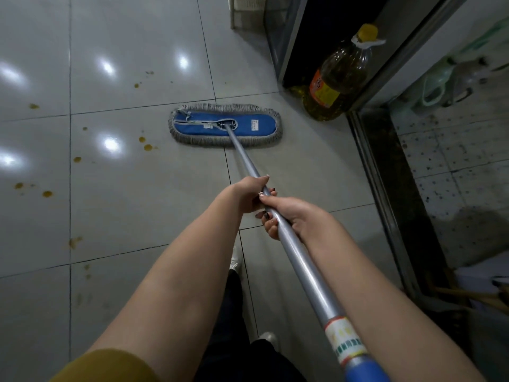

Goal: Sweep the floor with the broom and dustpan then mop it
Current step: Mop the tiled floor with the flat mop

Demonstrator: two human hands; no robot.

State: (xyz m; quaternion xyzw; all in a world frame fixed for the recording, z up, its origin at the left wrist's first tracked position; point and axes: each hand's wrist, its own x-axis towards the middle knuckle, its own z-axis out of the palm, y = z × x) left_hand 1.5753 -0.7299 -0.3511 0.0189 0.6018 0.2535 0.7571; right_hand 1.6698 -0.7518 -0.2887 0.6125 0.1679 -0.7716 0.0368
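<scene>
Both hands clamp the handle [278, 224], left hand [249, 195] just ahead of right hand [289, 216], likely for leverage, keeping the mop [224, 125] flat near the stains [146, 144].

mop handle [289, 244]: your right hand [292, 216] hides a stretch; bottom edge cuts its blue end
oil bottle [338, 75]: label text unreadable
doorway clutter [451, 81]: blurred
</scene>
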